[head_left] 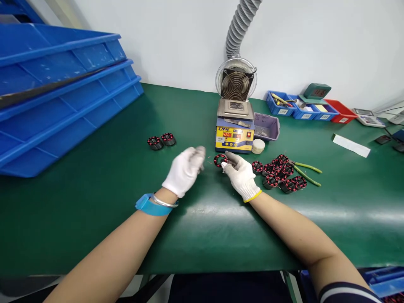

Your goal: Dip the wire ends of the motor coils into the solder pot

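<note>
My right hand [241,174], in a white glove with grey fingertips and a yellow cuff edge, grips a motor stator [217,160], a black ring with red marks around it. The stator is just in front of the yellow-and-blue soldering pot [234,141]. Left of it, my left hand [186,168] is raised in a similar glove, with its fingertips blurred and no object visible in them. A blue band [153,206] and a silver bangle circle the left wrist. Several more stators [279,172] lie clustered to the right of my right hand.
Two stators [168,139] stand at left. Green-handled pliers [307,168] touch the cluster's right side. A purple bin [267,126] and round white tub [258,146] flank the pot, under a fan with a grey duct [241,25]. Stacked blue crates [63,97] occupy the left; small bins [279,105] line the back.
</note>
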`<state>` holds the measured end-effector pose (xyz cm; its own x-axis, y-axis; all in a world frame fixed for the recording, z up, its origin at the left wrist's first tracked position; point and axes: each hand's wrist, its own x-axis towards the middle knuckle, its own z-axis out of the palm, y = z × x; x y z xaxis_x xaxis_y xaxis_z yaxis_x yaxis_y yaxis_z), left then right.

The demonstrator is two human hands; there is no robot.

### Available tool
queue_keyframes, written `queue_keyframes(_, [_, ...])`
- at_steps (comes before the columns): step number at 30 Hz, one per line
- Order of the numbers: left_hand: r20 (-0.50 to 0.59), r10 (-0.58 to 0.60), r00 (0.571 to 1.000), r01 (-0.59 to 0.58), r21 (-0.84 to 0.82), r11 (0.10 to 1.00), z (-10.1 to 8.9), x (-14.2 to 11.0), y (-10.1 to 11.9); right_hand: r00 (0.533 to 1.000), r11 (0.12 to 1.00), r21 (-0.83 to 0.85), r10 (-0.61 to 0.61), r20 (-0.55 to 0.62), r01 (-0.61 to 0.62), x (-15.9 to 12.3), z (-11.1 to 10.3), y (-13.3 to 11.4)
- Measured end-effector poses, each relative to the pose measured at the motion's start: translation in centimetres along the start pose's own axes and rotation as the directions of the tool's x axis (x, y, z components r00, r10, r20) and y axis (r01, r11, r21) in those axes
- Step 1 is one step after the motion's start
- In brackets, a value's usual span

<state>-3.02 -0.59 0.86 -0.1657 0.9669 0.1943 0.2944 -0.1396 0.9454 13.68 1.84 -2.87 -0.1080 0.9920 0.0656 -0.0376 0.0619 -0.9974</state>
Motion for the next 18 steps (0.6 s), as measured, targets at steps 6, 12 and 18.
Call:
queue_keyframes(6, [0.009,0.079,0.997,-0.079,0.046,0.996,1.1,-0.8,0.1,0.999,0.999,0.011,0.042,0.03,-0.043,-0.1,-0.1,-0.7])
queue_keyframes(12, [0.016,-0.256,0.967,0.236,-0.444,0.865,0.9,-0.5,0.3,0.999,0.992,0.123,0.034,0.029,-0.038,0.2,-0.1,-1.0])
queue_keyframes(18, [0.558,-0.337,0.758,0.638,-0.526,0.563,2.5,-1.2,0.5,0.996,0.989,0.141,-0.05,0.077,0.039,0.0,0.4,-1.0])
